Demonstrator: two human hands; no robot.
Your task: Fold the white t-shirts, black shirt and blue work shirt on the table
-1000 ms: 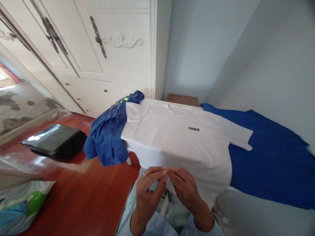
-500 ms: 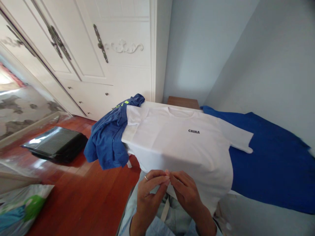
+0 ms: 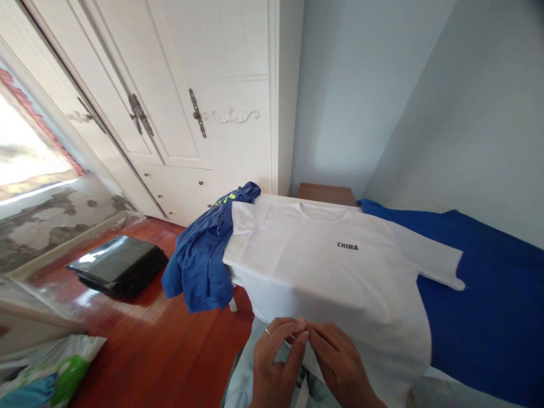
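My left hand point(image 3: 278, 357), with a ring on one finger, is closed in a pinch just in front of my lap. Its fingertips meet those of my right hand point(image 3: 338, 360), whose fingers are also pressed together. Whatever lies between the fingertips, if anything, is too small or hidden to make out. Beyond and beneath both hands a white T-shirt point(image 3: 306, 249) with "CHINA" printed on its chest is spread over a white table, its lower part hanging over the near edge toward me.
Left of the T-shirt, a crumpled blue garment point(image 3: 199, 266) drapes over the table end. A large blue cloth point(image 3: 488, 294) lies at the right. A black ribbed case point(image 3: 121, 266) and a plastic bag point(image 3: 63, 368) rest on the red wood floor. A white wardrobe point(image 3: 238, 153) stands behind.
The view has shifted up and left, so everything sits lower and further right in the picture. My hands stay together at the fingertips.
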